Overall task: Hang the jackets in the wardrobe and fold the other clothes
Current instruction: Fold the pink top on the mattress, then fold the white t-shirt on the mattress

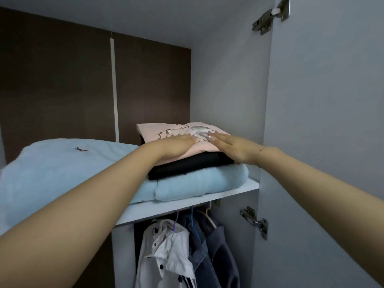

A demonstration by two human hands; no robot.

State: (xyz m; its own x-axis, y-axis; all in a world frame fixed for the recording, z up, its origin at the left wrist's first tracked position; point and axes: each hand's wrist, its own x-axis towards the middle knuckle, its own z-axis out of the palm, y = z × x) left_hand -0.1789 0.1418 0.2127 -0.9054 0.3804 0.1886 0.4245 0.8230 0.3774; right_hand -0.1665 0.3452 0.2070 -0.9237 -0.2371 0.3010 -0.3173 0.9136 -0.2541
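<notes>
A folded pink shirt (166, 129) with a grey print lies on top of a folded black garment (187, 165), both stacked on a light blue blanket (197, 181) on the wardrobe's upper shelf (187, 202). My left hand (176, 146) presses flat on the pink shirt's near edge. My right hand (232, 146) lies flat with straight fingers on the shirt's right side. Below the shelf hang a white jacket (166, 252) and a dark denim jacket (212, 256) on hangers.
A second light blue folded cover (62, 163) fills the shelf's left side. The wardrobe's grey side wall (228, 90) and open door (332, 121) with metal hinges (254, 222) stand to the right. A dark brown back panel (62, 80) closes the rear.
</notes>
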